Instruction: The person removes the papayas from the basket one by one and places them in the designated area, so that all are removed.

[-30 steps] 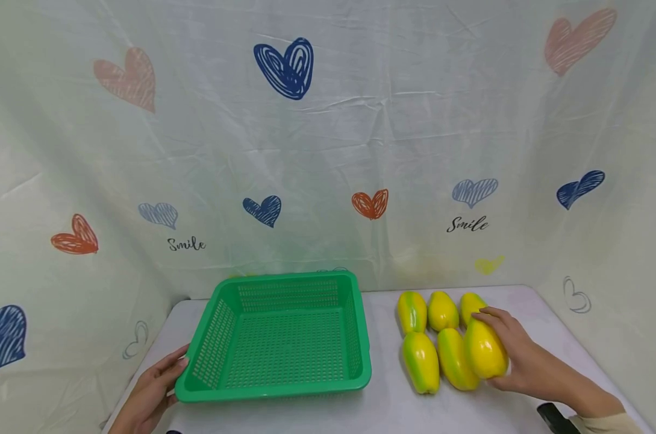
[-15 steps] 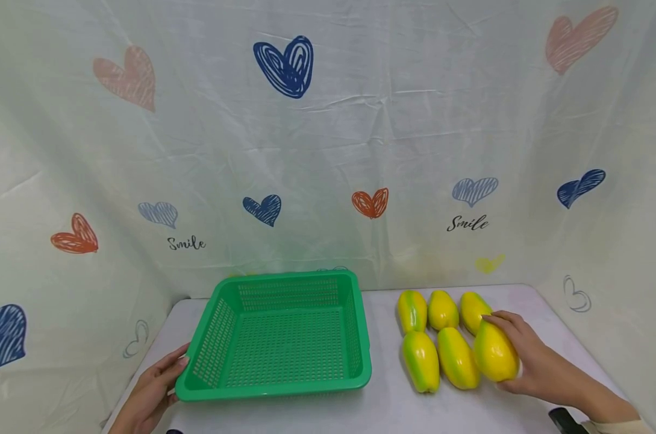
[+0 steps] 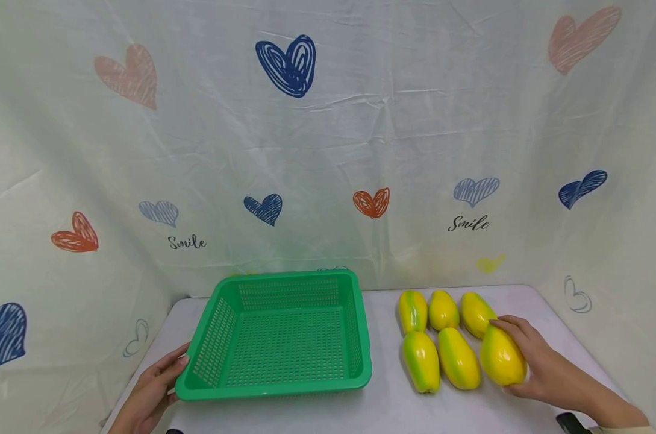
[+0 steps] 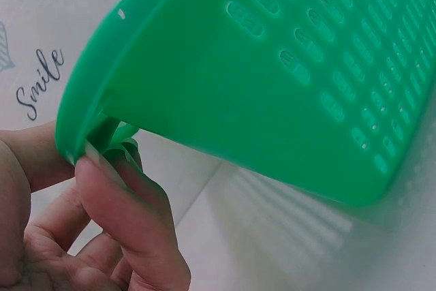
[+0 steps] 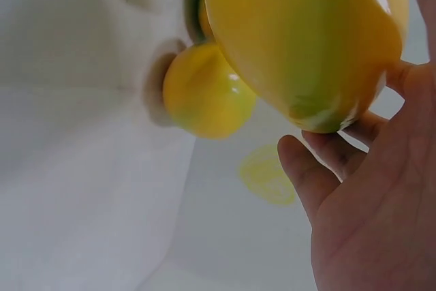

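My left hand (image 3: 151,389) grips the rim of a green plastic basket (image 3: 273,393) at its near left corner; in the left wrist view the thumb (image 4: 129,216) presses against that rim. Nothing lies inside the basket. Over on the right, my right hand (image 3: 544,364) holds a glossy yellow-green papaya (image 3: 502,357), its fingers around the far end and side. In the right wrist view the held papaya (image 5: 306,39) fills the top, and another papaya (image 5: 208,90) shows behind it. Whether the held one touches the table is hard to tell.
Several more papayas stand in two rows left of the held one, such as a front papaya (image 3: 421,361) and a back papaya (image 3: 412,311). A white-covered table (image 3: 384,398) bears everything. Behind it hangs a heart-printed curtain (image 3: 328,138).
My right hand has moved a little to the right with the papaya, opening a gap from the neighbouring front one. The left hand and basket stay where they were.
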`<action>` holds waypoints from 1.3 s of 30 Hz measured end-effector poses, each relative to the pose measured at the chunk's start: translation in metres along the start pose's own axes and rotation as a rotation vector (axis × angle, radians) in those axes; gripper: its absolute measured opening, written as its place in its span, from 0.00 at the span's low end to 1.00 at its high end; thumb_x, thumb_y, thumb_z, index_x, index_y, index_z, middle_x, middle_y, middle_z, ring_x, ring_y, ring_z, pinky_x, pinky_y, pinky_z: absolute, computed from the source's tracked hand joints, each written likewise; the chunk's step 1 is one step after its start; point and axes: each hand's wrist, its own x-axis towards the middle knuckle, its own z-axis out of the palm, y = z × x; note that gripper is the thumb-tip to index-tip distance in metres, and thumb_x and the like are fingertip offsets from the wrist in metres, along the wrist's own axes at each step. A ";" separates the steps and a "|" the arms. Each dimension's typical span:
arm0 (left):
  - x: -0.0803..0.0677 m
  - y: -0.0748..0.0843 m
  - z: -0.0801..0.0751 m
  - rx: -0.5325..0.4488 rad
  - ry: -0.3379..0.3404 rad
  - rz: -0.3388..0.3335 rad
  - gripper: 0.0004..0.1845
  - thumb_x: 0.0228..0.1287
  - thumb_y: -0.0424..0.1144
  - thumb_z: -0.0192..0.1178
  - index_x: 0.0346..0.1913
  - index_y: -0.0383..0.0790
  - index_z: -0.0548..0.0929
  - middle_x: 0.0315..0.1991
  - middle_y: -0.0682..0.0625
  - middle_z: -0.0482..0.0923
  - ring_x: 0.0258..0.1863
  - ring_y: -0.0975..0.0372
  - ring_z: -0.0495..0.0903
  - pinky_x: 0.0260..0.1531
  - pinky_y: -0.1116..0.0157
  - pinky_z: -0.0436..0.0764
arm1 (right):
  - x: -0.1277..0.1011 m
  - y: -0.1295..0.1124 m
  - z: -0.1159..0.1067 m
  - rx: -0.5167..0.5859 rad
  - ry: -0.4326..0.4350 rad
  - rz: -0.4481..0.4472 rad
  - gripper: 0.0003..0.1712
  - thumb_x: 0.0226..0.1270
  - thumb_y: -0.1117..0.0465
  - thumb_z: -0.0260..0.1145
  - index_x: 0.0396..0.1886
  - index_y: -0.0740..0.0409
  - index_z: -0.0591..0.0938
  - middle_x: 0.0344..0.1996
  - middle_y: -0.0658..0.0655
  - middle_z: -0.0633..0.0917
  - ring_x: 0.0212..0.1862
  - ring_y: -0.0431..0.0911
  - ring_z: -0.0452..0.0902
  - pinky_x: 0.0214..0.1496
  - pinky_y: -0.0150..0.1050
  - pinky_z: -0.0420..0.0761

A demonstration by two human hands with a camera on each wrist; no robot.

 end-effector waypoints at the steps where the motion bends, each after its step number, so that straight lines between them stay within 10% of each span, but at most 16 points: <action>1: 0.000 0.000 0.000 0.000 0.000 -0.001 0.40 0.84 0.46 0.56 0.85 0.33 0.50 0.42 0.63 0.84 0.42 0.62 0.81 0.40 0.61 0.82 | -0.001 0.001 0.000 -0.003 -0.004 0.006 0.66 0.33 0.48 0.93 0.75 0.53 0.68 0.69 0.57 0.68 0.61 0.39 0.65 0.52 0.35 0.86; 11: -0.001 0.000 0.000 0.002 -0.001 -0.002 0.40 0.84 0.46 0.55 0.85 0.34 0.49 0.41 0.63 0.84 0.42 0.61 0.80 0.39 0.62 0.81 | -0.006 0.010 0.005 -0.032 -0.001 0.004 0.67 0.28 0.49 0.94 0.74 0.54 0.70 0.68 0.58 0.70 0.60 0.44 0.65 0.58 0.21 0.72; 18: 0.000 0.000 0.000 -0.002 -0.001 -0.006 0.40 0.84 0.47 0.56 0.85 0.34 0.50 0.41 0.63 0.84 0.42 0.61 0.78 0.38 0.62 0.79 | -0.011 0.012 0.009 -0.009 -0.080 0.055 0.67 0.32 0.49 0.93 0.75 0.54 0.68 0.70 0.60 0.68 0.60 0.53 0.69 0.54 0.39 0.86; 31: 0.000 0.000 0.000 0.007 -0.002 -0.004 0.39 0.85 0.46 0.54 0.85 0.35 0.49 0.42 0.63 0.84 0.43 0.61 0.78 0.39 0.63 0.79 | -0.015 0.019 0.017 0.021 -0.109 0.053 0.64 0.31 0.50 0.92 0.73 0.54 0.70 0.69 0.59 0.68 0.60 0.53 0.71 0.55 0.29 0.82; 39: -0.001 0.001 0.000 0.003 -0.004 0.002 0.38 0.86 0.45 0.52 0.85 0.35 0.48 0.42 0.64 0.84 0.42 0.62 0.79 0.38 0.64 0.79 | -0.016 0.022 0.023 0.031 -0.083 0.006 0.63 0.30 0.54 0.91 0.72 0.54 0.71 0.69 0.57 0.68 0.60 0.30 0.62 0.54 0.29 0.81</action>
